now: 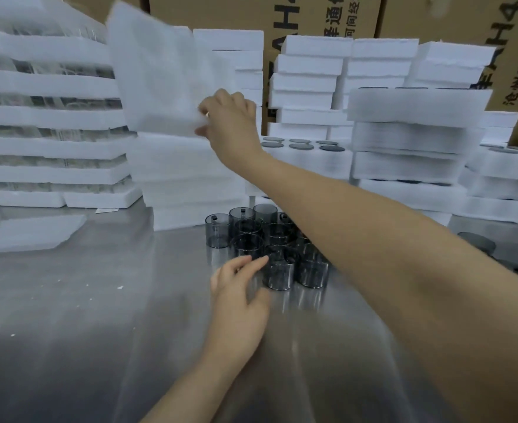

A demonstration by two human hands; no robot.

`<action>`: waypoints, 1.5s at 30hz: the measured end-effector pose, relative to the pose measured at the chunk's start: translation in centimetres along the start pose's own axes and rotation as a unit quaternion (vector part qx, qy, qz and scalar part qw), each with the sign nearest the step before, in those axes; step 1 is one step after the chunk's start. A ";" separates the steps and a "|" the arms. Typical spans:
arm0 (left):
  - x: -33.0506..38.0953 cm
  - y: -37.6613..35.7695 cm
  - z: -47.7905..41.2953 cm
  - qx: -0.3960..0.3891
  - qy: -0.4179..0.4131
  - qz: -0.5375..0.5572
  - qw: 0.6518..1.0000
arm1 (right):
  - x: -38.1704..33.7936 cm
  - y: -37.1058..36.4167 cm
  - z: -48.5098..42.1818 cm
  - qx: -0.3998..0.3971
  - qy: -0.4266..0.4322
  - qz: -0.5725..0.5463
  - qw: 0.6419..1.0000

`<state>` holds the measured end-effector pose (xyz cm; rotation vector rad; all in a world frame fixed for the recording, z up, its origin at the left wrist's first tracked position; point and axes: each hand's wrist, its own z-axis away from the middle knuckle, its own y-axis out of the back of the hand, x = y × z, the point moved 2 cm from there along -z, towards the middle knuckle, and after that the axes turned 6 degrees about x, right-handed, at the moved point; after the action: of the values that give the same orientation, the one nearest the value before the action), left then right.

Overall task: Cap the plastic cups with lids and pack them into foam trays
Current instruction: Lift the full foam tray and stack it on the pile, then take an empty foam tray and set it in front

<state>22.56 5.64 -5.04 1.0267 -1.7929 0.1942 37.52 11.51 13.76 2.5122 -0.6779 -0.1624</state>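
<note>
The right hand (231, 123) has its fingers closed on the edge of a foam tray (157, 77), held tilted above the far foam stack (184, 178). The left hand (236, 288), fingers loosely open, lies just beside the cups (277, 236) clustered mid-tabletop (68, 300).

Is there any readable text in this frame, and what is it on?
"AH4", printed sideways, on the right cardboard box.
"沧州", on the same box; the characters after it are blurred.
"AH", cut off by the frame edge, on the middle cardboard box; the Chinese print beside it is too blurred to read.
</note>
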 end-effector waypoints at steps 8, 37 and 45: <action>0.2 0.8 -0.6 0.080 0.145 0.070 0.984 | -1.7 18.5 14.0 0.024 0.137 -0.051 0.989; -0.1 1.7 -1.3 -0.063 0.208 0.303 0.928 | 14.0 13.0 27.7 0.121 -0.356 -0.189 0.907; -0.2 1.4 -1.6 -0.075 0.199 0.324 0.922 | 15.6 9.4 25.5 0.042 -0.292 -0.081 0.952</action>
<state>22.66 7.52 -3.99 0.2236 -1.6748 0.6151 40.75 -14.89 -2.80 2.6048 -0.7046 -0.9851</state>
